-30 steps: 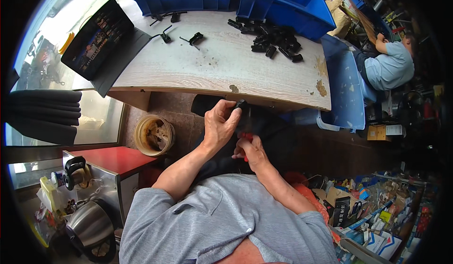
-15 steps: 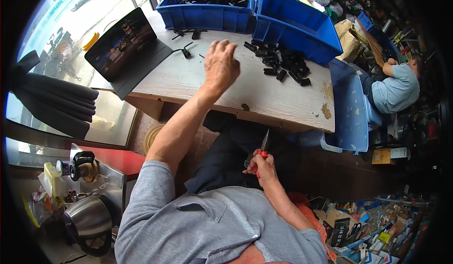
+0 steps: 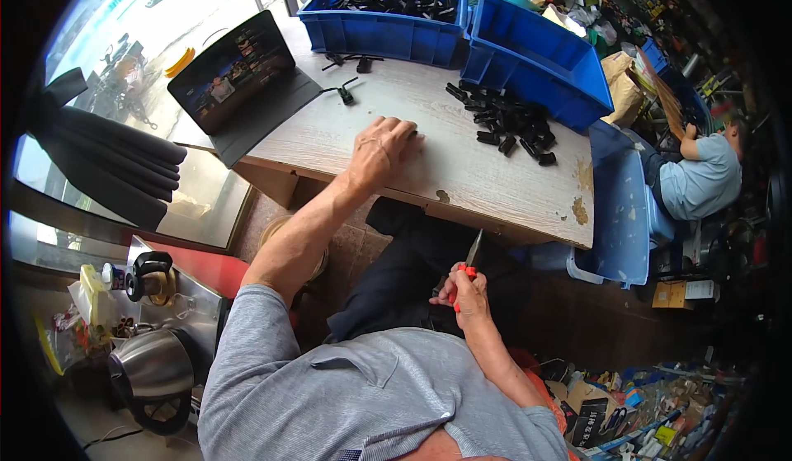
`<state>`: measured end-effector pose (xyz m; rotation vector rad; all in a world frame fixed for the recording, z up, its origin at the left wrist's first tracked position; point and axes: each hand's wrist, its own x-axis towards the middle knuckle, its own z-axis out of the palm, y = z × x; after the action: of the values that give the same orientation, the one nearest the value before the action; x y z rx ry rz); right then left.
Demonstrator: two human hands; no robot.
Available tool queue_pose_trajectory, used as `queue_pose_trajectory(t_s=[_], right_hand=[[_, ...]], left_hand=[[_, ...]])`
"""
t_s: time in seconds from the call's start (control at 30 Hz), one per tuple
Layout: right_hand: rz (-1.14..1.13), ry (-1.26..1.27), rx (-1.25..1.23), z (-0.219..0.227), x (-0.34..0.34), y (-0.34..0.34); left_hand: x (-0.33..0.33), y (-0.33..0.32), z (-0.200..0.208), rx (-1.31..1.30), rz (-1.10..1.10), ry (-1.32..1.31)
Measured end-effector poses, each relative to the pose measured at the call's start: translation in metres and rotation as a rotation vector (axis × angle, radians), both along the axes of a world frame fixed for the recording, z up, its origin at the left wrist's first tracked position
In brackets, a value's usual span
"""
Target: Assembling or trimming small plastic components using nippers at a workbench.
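Observation:
My left hand [image 3: 381, 152] is low over the white wood-grain table [image 3: 330, 143], its fingers bent down; a small dark bit shows at the fingertips, too little to name. Close to my lap, my right hand [image 3: 470, 298] grips red-handled needle-nose pliers [image 3: 474, 249], their tip pointing up toward the table's front edge. Beyond my left hand lies a black part with thin leads [image 3: 346, 96], with a couple more like it behind. A loose pile of short black cylindrical parts [image 3: 511, 119] lies to the right of that hand.
A blue crate [image 3: 379, 39] full of black parts and another blue crate [image 3: 528, 69] stand along the back. A tablet [image 3: 235, 73] sits at the left. Beside the table's right end is a large blue bin [image 3: 619, 214]. Another person [image 3: 701, 176] sits far right.
My left hand has come down and nearer to me on the table, its fingers now pointing right. The pliers stay in my right hand. The whole view has shifted slightly.

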<state>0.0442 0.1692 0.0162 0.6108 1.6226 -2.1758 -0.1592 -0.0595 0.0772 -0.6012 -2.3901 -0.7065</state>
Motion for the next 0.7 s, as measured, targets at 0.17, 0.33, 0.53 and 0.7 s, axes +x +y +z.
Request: queue_pose_trajectory(t_s=[0.17,0.33,0.53,0.7], right_hand=[[-0.101,0.075,-0.095,0.019,-0.011,-0.004],[-0.133,0.161,-0.111,0.032,-0.014,-0.011],[-0.109,0.165,-0.012,0.006,-0.005,-0.001],[-0.106,0.112,-0.004,0.006,-0.004,-0.006]], left_hand=[[0.081,0.044,0.0,0.328,-0.116,-0.126],[0.139,0.074,-0.024,0.575,-0.08,-0.5],[0.157,0.085,-0.044,0.657,-0.098,-0.795],[0.154,0.079,-0.063,0.673,-0.166,-0.963]])
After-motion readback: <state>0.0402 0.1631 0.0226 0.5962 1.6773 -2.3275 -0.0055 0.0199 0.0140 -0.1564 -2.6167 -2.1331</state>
